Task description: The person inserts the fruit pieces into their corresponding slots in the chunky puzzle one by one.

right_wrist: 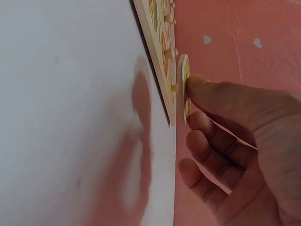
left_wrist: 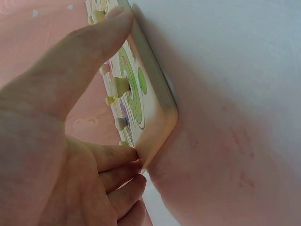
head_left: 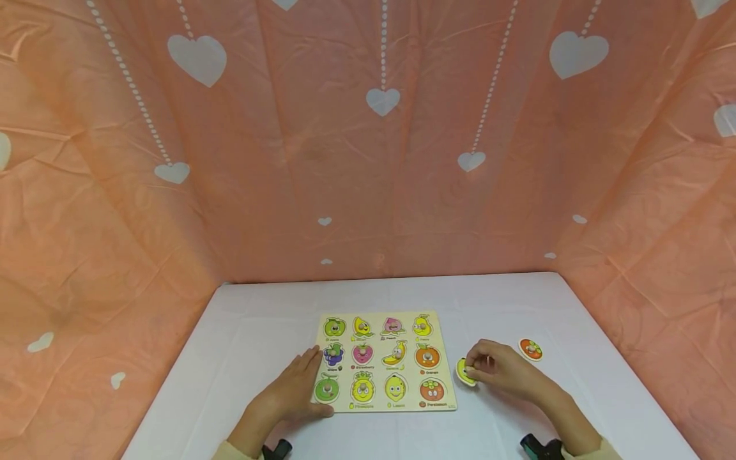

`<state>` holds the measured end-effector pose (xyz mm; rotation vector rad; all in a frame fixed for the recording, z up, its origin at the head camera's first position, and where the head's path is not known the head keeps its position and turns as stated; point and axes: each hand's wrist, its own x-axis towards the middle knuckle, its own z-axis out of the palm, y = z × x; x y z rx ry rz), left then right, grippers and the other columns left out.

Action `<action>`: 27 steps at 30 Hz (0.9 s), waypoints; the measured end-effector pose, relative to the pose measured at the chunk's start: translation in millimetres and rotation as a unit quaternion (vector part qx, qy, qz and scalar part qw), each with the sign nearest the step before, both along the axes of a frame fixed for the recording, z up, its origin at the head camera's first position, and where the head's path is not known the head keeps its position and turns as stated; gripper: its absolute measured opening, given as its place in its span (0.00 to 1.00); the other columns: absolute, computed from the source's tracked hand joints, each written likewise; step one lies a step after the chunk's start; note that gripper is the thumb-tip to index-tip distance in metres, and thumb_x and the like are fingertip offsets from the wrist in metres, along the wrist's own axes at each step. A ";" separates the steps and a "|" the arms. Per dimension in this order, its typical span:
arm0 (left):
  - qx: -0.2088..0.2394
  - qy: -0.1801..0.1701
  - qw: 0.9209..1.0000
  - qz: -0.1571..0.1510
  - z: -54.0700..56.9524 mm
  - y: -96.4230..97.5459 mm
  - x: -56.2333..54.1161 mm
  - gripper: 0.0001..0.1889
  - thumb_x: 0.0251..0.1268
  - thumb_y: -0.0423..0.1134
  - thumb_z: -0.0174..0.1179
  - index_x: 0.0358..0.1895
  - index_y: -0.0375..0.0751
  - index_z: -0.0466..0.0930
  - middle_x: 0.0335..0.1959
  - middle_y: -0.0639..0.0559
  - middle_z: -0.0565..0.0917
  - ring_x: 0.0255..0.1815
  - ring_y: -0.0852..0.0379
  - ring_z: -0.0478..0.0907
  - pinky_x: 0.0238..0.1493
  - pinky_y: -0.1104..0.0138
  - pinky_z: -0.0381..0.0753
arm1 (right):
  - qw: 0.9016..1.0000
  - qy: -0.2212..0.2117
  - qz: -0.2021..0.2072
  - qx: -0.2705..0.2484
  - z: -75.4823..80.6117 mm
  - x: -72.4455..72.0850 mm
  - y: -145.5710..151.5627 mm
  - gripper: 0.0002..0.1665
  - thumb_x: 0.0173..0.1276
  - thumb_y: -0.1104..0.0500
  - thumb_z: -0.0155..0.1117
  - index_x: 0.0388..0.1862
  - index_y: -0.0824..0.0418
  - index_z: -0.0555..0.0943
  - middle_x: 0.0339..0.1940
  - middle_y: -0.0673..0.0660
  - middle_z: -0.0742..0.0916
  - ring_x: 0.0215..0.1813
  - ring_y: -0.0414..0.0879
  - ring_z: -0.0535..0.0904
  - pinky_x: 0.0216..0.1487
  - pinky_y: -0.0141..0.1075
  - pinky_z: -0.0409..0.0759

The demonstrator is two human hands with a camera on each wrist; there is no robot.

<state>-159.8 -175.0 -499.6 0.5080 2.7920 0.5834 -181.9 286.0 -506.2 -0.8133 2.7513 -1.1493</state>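
Observation:
A wooden fruit puzzle board [head_left: 379, 337] with knobbed pieces lies flat on the white table. My left hand [head_left: 294, 386] braces its near left corner, fingers along the left side and thumb on the front edge; the left wrist view shows the thumb [left_wrist: 89, 52] stretched along that edge. To the right of the board, my right hand [head_left: 506, 367] pinches a yellow puzzle piece [head_left: 464, 373] by its face side. In the right wrist view this piece [right_wrist: 183, 89] stands on edge to the camera, raised off the table, its other fingers loosely bent below. The fruit picture is mostly hidden.
An orange-red persimmon-like piece [head_left: 530, 349] lies on the white table [head_left: 259, 319] beyond my right hand. Orange cloth with white hearts [head_left: 382, 102] hangs behind and on both sides.

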 end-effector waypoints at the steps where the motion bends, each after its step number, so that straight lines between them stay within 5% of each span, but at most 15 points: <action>1: 0.000 0.000 1.000 0.000 -0.4 0.0 0.0 0.63 0.51 0.56 0.84 0.81 0.22 0.57 0.84 0.28 0.57 0.86 0.32 0.54 0.87 0.43 0.56 | 1.000 0.002 0.003 -0.001 0.4 -0.4 -1.8 0.07 0.71 0.56 0.78 0.41 0.50 0.85 0.37 0.42 0.82 0.38 0.36 0.75 0.36 0.30 0.76; 16: -0.005 -0.002 1.000 0.005 1.1 1.2 0.6 0.63 0.51 0.55 0.84 0.81 0.22 0.57 0.85 0.28 0.57 0.86 0.33 0.54 0.87 0.43 0.56 | 0.998 0.043 0.041 -0.028 1.4 -7.5 -32.1 0.07 0.70 0.59 0.78 0.40 0.53 0.86 0.37 0.44 0.83 0.39 0.41 0.78 0.37 0.32 0.80; 27: -0.005 0.001 1.000 0.000 1.4 0.9 0.3 0.63 0.51 0.55 0.84 0.81 0.21 0.57 0.84 0.28 0.58 0.86 0.33 0.55 0.87 0.44 0.56 | 0.998 0.030 0.055 -0.027 -2.2 -9.7 -55.4 0.07 0.70 0.60 0.78 0.40 0.53 0.85 0.37 0.44 0.83 0.39 0.37 0.78 0.39 0.30 0.81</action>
